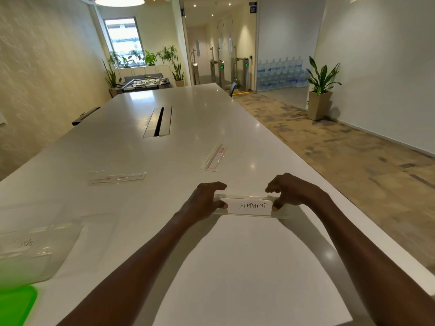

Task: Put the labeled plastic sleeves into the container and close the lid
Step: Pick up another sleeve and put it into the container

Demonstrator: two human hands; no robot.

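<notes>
A clear plastic sleeve with a white label reading ELEPHANT [253, 205] lies at the far edge of a white paper sheet [247, 267]. My left hand [207, 198] pinches its left end and my right hand [292, 191] pinches its right end, thumbs on the near side. Two more sleeves lie flat on the table: one with a red-edged label [214, 158] further ahead, another [116, 178] to the left. A clear plastic container [35, 245] stands at the left with a labeled sleeve inside. Its green lid [16, 304] lies at the bottom left corner.
The long white table [188, 118] has a cable slot [159, 122] in its middle and its right edge runs close to my right arm. Beyond it are carpet, potted plants and a corridor.
</notes>
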